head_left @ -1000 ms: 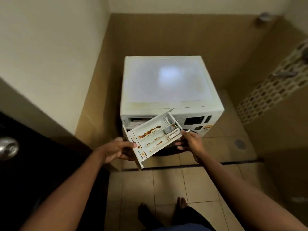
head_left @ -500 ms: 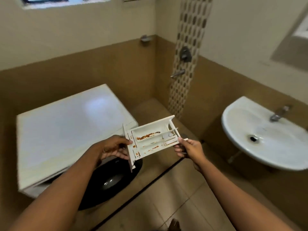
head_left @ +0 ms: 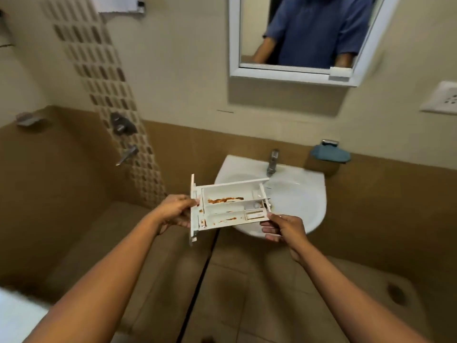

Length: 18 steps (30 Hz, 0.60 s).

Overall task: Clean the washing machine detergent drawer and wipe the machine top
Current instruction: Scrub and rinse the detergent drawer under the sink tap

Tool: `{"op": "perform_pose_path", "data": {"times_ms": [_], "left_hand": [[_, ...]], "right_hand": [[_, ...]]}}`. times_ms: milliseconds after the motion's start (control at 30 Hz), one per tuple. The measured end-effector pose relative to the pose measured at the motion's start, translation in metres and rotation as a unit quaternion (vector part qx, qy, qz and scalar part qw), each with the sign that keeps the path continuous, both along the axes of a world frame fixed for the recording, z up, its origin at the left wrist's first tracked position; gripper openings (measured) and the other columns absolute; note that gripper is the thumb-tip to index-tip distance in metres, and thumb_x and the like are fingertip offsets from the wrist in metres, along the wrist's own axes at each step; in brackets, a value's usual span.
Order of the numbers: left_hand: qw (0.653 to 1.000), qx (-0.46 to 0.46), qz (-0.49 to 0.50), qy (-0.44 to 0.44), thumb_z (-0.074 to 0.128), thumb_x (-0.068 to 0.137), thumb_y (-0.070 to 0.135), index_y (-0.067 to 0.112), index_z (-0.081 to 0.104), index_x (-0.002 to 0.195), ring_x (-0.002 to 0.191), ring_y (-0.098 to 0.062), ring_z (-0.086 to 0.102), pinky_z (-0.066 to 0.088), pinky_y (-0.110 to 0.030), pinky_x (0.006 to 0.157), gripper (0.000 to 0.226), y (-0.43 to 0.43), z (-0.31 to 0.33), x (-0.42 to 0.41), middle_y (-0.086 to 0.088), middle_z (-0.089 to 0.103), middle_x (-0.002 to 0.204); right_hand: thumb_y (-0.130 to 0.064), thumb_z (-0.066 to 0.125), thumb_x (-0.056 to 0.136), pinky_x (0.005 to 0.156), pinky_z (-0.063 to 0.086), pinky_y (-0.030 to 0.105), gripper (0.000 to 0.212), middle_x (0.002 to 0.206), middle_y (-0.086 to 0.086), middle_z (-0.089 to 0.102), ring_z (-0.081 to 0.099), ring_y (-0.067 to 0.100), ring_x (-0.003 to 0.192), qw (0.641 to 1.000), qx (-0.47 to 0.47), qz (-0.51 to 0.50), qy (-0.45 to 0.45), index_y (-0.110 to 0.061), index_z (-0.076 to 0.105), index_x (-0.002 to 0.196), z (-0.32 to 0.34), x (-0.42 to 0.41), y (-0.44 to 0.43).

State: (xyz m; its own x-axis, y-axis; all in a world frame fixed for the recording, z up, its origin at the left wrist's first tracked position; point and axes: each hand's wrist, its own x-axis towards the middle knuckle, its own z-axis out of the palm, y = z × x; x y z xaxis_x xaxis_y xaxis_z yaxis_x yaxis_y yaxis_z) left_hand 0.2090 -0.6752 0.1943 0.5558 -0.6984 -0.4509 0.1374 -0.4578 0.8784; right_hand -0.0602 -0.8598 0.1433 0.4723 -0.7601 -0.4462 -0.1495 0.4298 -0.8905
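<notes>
A: How many drawers?
B: One detergent drawer (head_left: 230, 206), mid-frame. Hands: two, a left hand (head_left: 174, 212) and a right hand (head_left: 284, 227).
A: Taps?
B: One basin (head_left: 301, 194) with one tap (head_left: 272, 162). Left of centre there are two wall fittings, a valve (head_left: 121, 126) and a lever (head_left: 127, 154).
A: Anything else?
B: One mirror (head_left: 284, 74) at the top, one switch plate (head_left: 442, 100) at the right edge, one floor drain (head_left: 395, 293) lower right.

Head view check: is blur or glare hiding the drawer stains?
Head view: the detergent drawer and its orange-brown stains read clearly; motion blur smears the mirror and switch plate; wide-angle distortion bends the walls; the sink shows no harsh glare.
</notes>
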Motion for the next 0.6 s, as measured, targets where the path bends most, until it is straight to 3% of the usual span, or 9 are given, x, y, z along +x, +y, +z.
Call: {"op": "perform_pose_path", "data": {"times_ms": [233,367,500,600], "left_hand": [[0.992,0.038,-0.122,0.002,0.066,0.096,0.011,0.001,0.068,0.110,0.083,-0.026,0.071,0.061,-0.036,0.057,0.017,-0.171,-0.044,0.033,-0.016,0.073,0.100],[0.984,0.067,-0.159,0.049,0.065,0.095,0.008,0.002,0.067,0.114,0.096,-0.036,0.073,0.062,-0.056,0.080,0.020,-0.232,-0.078,0.044,-0.020,0.072,0.111],[0.975,0.088,-0.192,0.075,0.065,0.095,0.008,0.002,0.067,0.120,0.100,-0.038,0.072,0.060,-0.060,0.084,0.026,-0.267,-0.112,0.048,-0.018,0.073,0.110],[0.972,0.101,-0.196,0.085,0.066,0.096,0.009,0.001,0.064,0.123,0.103,-0.035,0.071,0.058,-0.060,0.087,0.028,-0.282,-0.133,0.052,-0.017,0.074,0.111]], "right_hand": [[-0.011,0.067,0.096,0.058,0.063,0.033,0.022,0.091,0.027,0.076,0.076,0.034,0.083,0.982,0.049,-0.177,0.047,0.010,0.070,0.104,-0.031,0.006,-0.081],[-0.003,0.061,0.097,0.054,0.062,0.033,0.017,0.084,0.026,0.073,0.073,0.032,0.068,0.959,0.077,-0.261,0.080,0.013,0.067,0.099,-0.045,0.018,-0.108],[0.004,0.061,0.092,0.063,0.064,0.037,0.010,0.082,0.025,0.075,0.076,0.035,0.071,0.935,0.099,-0.312,0.134,0.006,0.068,0.099,-0.061,0.026,-0.125],[0.009,0.055,0.088,0.061,0.064,0.039,0.018,0.084,0.024,0.075,0.074,0.036,0.065,0.924,0.094,-0.330,0.167,0.000,0.068,0.096,-0.072,0.037,-0.139]]}}
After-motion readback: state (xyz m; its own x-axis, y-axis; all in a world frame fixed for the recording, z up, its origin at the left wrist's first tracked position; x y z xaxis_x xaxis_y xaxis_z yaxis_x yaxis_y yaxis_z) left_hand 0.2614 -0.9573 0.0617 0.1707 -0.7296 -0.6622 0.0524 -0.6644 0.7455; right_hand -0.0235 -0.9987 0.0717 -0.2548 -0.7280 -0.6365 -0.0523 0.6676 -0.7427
